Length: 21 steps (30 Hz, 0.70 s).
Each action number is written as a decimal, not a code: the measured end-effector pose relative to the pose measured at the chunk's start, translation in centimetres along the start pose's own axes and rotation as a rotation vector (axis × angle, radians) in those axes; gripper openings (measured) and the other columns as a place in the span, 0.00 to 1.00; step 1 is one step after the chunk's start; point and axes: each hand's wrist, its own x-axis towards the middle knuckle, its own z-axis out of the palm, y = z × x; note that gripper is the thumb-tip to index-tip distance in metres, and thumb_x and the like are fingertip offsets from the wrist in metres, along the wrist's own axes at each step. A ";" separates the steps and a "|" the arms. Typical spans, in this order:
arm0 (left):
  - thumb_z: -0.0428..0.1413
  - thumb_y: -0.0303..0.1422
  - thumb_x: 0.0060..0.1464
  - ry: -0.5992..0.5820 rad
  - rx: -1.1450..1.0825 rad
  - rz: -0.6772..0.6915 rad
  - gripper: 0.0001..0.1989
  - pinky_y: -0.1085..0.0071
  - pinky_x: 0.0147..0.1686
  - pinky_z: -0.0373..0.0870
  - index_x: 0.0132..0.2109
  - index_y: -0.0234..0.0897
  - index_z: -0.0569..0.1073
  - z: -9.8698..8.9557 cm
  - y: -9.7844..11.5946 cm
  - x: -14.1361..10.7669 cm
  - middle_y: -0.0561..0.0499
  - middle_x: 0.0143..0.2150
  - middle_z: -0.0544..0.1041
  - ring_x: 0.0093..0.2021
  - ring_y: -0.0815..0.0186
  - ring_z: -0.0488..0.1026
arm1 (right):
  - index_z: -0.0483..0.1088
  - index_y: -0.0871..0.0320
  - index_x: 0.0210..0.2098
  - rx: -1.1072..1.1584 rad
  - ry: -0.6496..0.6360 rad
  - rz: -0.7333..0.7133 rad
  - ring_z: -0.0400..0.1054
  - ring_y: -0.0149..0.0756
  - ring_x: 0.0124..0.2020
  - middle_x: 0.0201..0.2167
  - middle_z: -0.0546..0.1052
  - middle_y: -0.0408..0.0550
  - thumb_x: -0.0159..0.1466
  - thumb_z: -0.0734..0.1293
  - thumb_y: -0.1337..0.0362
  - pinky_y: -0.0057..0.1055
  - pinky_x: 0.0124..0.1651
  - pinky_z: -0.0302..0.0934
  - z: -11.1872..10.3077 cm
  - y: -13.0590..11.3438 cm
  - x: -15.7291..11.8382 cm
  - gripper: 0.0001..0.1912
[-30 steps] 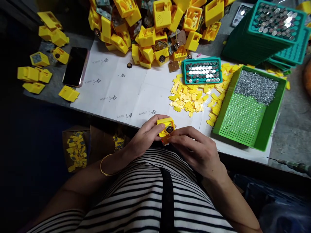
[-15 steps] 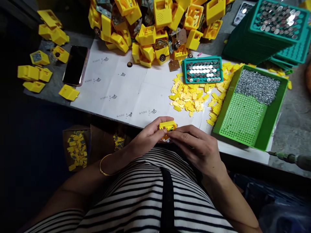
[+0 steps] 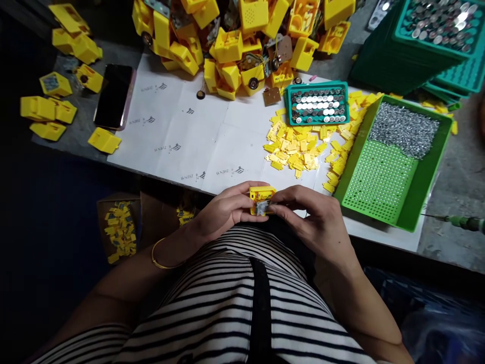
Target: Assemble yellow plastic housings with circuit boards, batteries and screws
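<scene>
My left hand point(image 3: 227, 210) holds a small yellow plastic housing point(image 3: 261, 190) in front of my body, its open side facing up. A grey part point(image 3: 262, 207) lies in the lower portion of the housing, with other small parts and wires above it. The fingertips of my right hand point(image 3: 308, 210) are pinched at the right edge of the grey part. Beyond my hands, a heap of small yellow plastic pieces point(image 3: 291, 146) lies on the white paper point(image 3: 215, 136).
A green basket point(image 3: 348, 174) with small metal screws stands at right, a screwdriver-like tool point(image 3: 464, 222) beside it. A teal tray point(image 3: 318, 124) holds round metal discs. Yellow housings point(image 3: 227, 48) are piled at the back. A phone point(image 3: 113, 96) lies left; boxes point(image 3: 138, 222) stand below the table edge.
The yellow housing is now turned so its inside and the grey part show more. My left fingers have shifted to its left side and underneath; the right fingers have moved slightly right.
</scene>
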 end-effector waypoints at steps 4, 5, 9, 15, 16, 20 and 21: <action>0.54 0.24 0.50 -0.012 -0.021 -0.001 0.19 0.56 0.52 0.71 0.50 0.35 0.74 -0.2 -0.1 0.2 0.45 0.50 0.76 0.48 0.59 0.74 | 0.74 0.58 0.39 -0.011 0.015 0.048 0.75 0.31 0.33 0.34 0.80 0.44 0.64 0.69 0.65 0.27 0.36 0.69 0.1 0.2 0.2 0.04; 0.54 0.24 0.51 -0.008 -0.018 0.000 0.19 0.57 0.53 0.71 0.51 0.35 0.74 -0.3 -0.2 0.2 0.45 0.50 0.76 0.49 0.59 0.74 | 0.75 0.58 0.38 -0.026 0.019 0.055 0.75 0.31 0.33 0.34 0.80 0.44 0.64 0.69 0.65 0.27 0.37 0.69 0.1 0.3 0.2 0.04; 0.56 0.25 0.53 -0.005 0.012 0.037 0.19 0.60 0.53 0.71 0.53 0.37 0.73 -0.1 -0.9 0.3 0.46 0.50 0.76 0.51 0.60 0.73 | 0.74 0.58 0.37 -0.083 0.033 0.056 0.74 0.31 0.31 0.33 0.80 0.43 0.64 0.69 0.66 0.28 0.36 0.68 0.2 0.3 0.4 0.03; 0.58 0.28 0.55 0.007 0.085 0.136 0.17 0.63 0.49 0.74 0.52 0.38 0.72 0.3 -1.8 0.6 0.46 0.50 0.75 0.50 0.61 0.73 | 0.74 0.59 0.37 -0.346 0.044 -0.006 0.71 0.32 0.32 0.37 0.76 0.49 0.66 0.66 0.64 0.28 0.30 0.63 0.2 -0.6 0.3 0.06; 0.58 0.29 0.56 0.002 0.088 0.143 0.16 0.62 0.48 0.74 0.52 0.37 0.72 0.3 -1.9 0.7 0.46 0.51 0.75 0.50 0.61 0.73 | 0.75 0.59 0.37 -0.410 0.065 -0.025 0.71 0.33 0.33 0.40 0.74 0.51 0.66 0.66 0.63 0.28 0.30 0.63 0.2 -0.7 0.3 0.07; 0.59 0.30 0.55 0.012 0.091 0.159 0.15 0.61 0.48 0.75 0.50 0.35 0.73 0.5 -2.1 1.0 0.45 0.50 0.76 0.48 0.60 0.75 | 0.76 0.58 0.36 -0.512 0.076 -0.089 0.69 0.33 0.32 0.36 0.73 0.49 0.67 0.65 0.61 0.29 0.28 0.61 0.8 -0.4 0.7 0.09; 0.59 0.30 0.54 0.026 0.093 0.167 0.15 0.61 0.48 0.75 0.50 0.35 0.73 0.6 -2.2 1.2 0.45 0.48 0.77 0.48 0.60 0.76 | 0.76 0.58 0.36 -0.508 0.075 -0.103 0.69 0.33 0.31 0.35 0.73 0.48 0.67 0.64 0.62 0.29 0.27 0.60 0.9 -0.2 0.7 0.10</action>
